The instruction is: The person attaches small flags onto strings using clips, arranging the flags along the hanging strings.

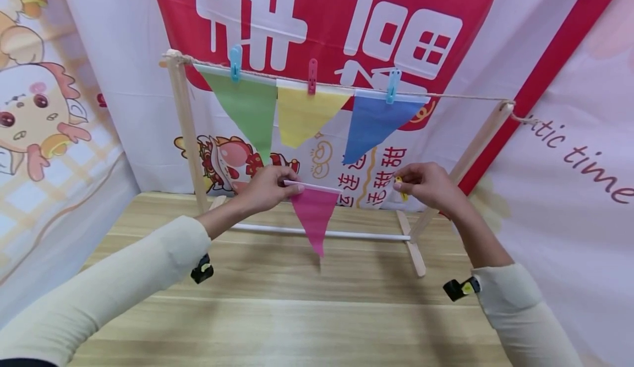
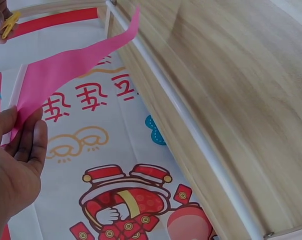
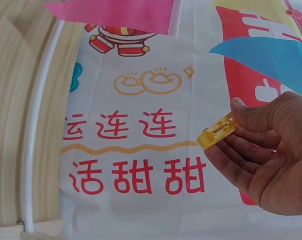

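Observation:
My left hand (image 1: 271, 187) pinches a pink triangular pennant (image 1: 315, 213) by the left end of its white top edge, and the pennant hangs point down above the table. To the right, my right hand (image 1: 430, 185) holds a small yellow clothespin (image 3: 217, 134) between thumb and fingers. Above both hands a twine (image 1: 460, 97) runs between two wooden posts. On it hang a green pennant (image 1: 247, 105), a yellow pennant (image 1: 308, 115) and a blue pennant (image 1: 378, 122). A blue clothespin (image 1: 235, 63), a pink clothespin (image 1: 312, 76) and another blue clothespin (image 1: 393, 86) grip their top edges.
The left post (image 1: 187, 130) and right post (image 1: 475, 152) stand on wooden feet, joined low down by a white rod (image 1: 356, 235). Behind the frame hangs a printed cloth (image 1: 148, 108) with red lettering. The wooden tabletop (image 1: 297, 317) stretches toward me.

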Demonstrator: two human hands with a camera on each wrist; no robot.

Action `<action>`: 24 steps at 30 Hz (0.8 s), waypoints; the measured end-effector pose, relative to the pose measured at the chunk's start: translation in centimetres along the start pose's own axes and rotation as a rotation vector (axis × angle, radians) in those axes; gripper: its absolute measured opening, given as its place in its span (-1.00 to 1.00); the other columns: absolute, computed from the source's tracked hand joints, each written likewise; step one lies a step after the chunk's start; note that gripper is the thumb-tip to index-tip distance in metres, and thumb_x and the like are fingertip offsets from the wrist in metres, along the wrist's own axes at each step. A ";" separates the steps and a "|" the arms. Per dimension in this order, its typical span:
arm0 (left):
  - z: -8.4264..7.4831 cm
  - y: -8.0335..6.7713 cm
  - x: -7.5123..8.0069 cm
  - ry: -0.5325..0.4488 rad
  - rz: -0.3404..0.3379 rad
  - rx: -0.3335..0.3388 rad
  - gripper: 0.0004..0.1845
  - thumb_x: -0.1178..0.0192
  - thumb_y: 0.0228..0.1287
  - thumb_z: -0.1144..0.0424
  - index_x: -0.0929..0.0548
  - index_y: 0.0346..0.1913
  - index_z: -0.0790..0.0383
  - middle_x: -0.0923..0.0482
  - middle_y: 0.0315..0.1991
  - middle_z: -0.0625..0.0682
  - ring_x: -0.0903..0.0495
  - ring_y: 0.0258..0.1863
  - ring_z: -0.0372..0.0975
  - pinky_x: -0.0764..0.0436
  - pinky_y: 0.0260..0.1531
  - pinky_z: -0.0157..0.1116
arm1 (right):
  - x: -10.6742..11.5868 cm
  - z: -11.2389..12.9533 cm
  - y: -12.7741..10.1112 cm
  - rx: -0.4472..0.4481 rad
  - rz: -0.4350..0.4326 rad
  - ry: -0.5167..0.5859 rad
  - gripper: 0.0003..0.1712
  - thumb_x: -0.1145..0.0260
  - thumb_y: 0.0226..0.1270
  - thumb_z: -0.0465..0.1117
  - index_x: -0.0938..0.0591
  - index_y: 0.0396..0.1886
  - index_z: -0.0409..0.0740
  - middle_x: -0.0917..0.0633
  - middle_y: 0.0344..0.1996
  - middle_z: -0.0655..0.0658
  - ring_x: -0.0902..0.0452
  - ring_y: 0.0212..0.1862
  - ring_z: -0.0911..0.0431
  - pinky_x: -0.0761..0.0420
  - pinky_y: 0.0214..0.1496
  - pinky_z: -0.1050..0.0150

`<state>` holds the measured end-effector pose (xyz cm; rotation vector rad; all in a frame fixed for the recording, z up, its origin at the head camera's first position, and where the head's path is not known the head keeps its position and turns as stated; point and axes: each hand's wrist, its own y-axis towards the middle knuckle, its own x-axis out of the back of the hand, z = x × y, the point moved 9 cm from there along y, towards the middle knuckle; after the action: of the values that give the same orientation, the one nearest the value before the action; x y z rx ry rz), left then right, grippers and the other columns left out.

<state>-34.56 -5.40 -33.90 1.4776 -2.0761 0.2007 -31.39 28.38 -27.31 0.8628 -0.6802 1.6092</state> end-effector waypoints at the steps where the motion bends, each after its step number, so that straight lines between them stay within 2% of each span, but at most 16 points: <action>1: -0.1 0.1 0.0 0.002 -0.005 -0.005 -0.85 -0.48 0.56 0.20 -0.87 -0.02 0.22 -0.88 -0.11 0.10 -0.75 -0.17 -0.21 -0.72 -0.18 -0.32 | 0.1 0.2 0.1 0.006 -0.003 -0.003 -0.58 -0.49 0.63 -0.14 -0.77 0.32 -0.25 -0.86 0.12 -0.33 -0.78 0.00 -0.13 -0.78 -0.02 0.27; 5: -0.8 0.3 0.1 -0.006 0.000 -0.023 -0.85 -0.46 0.58 0.22 -0.86 -0.01 0.24 -0.87 -0.10 0.13 -0.76 -0.16 -0.18 -0.72 -0.17 -0.31 | 0.5 0.8 0.2 0.020 -0.011 -0.018 -0.59 -0.48 0.64 -0.13 -0.77 0.32 -0.23 -0.86 0.08 -0.31 -0.78 -0.01 -0.12 -0.78 0.01 0.23; 12: -2.2 0.6 0.2 -0.045 0.031 -0.054 -0.86 -0.43 0.60 0.26 -0.86 0.01 0.27 -0.88 -0.11 0.16 -0.83 -0.18 -0.17 -0.80 -0.16 -0.31 | 1.3 1.5 0.2 0.014 -0.013 -0.022 -0.52 -0.49 0.63 -0.09 -0.74 0.37 -0.23 -0.85 0.17 -0.34 -0.78 0.06 -0.16 -0.79 0.03 0.26; 24: -5.3 1.1 0.6 -0.095 0.038 -0.139 -0.83 -0.44 0.61 0.22 -0.88 0.04 0.25 -0.89 -0.19 0.12 -0.84 -0.21 -0.12 -0.83 -0.13 -0.28 | 2.9 1.0 0.0 -0.045 -0.035 -0.031 -0.44 -0.46 0.66 0.02 -0.70 0.45 -0.20 -0.81 0.26 -0.33 -0.74 0.12 -0.17 -0.78 0.01 0.30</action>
<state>-33.77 -3.20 -28.99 1.3892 -2.1482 0.0005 -31.52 29.22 -24.34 0.8637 -0.7168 1.5466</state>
